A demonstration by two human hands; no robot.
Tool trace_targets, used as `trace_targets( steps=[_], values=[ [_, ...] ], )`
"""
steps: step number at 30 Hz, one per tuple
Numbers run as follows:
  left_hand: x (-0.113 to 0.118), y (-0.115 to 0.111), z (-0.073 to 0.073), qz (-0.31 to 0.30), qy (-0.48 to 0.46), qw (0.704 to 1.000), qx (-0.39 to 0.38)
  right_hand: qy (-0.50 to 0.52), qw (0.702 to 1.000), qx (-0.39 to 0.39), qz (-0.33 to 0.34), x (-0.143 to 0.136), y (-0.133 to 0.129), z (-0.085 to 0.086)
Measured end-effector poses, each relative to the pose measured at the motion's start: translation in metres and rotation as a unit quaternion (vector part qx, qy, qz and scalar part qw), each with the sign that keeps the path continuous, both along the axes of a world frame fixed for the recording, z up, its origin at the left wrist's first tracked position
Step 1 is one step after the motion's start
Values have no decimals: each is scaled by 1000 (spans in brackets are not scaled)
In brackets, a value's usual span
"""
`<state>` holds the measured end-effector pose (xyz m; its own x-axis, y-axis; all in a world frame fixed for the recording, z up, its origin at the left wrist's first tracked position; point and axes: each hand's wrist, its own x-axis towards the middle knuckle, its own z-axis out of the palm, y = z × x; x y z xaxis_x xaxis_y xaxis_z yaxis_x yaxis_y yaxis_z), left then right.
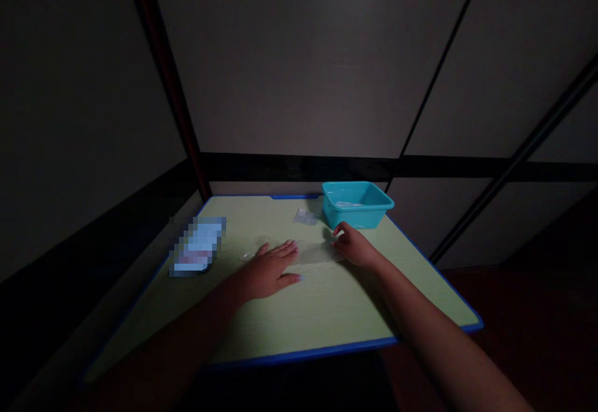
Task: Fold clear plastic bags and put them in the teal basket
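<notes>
My open left hand (271, 273) lies flat on a clear, thin plastic sheet (315, 252) that stretches to my curled right hand (352, 247); whether that pinches it, I cannot tell. Seemingly I'm smoothing; the next move calls for steady left pressure.

Colourless film (314, 252), turquoise basin (359, 217), pale green table (322, 312)

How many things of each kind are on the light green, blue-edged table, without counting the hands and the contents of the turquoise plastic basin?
Turquoise rectangular plastic basin: 1
Clear, thin plastic piece, partly under the left hand: 1, as far as visible
Small, flat, silvery-grey piece: 1
Pixelated, flat, bluish item: 1
Total: 4
</notes>
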<state>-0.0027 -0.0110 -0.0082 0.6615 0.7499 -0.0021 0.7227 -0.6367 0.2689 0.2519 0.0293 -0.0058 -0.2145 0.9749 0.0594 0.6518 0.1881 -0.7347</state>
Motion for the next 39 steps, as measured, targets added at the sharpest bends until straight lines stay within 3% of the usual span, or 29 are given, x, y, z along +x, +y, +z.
trace_targets(
  steps=[9, 17, 24, 29, 34, 39],
  values=[
    [4, -2, 12, -7, -33, 999, 36, -1, 998, -13, -68, 8, 5, 0],
    [1, 4, 6, -51, -88, 991, 89, 7, 999, -22, -30, 1, 1, 0],
    [1, 6, 8, -52, -108, 987, 108, -116, 989, 57, -72, 4, 6, -3],
    [2, 6, 8, -62, -101, 987, 106, -116, 989, 68, -65, 4, 4, 1],
    [3, 6, 8, -62, -114, 986, 103, -80, 993, 43, -77, 3, 3, 3],
    [2, 6, 9, -64, -133, 984, 95, -42, 994, -34, -99, 5, 5, -2]
  ],
)
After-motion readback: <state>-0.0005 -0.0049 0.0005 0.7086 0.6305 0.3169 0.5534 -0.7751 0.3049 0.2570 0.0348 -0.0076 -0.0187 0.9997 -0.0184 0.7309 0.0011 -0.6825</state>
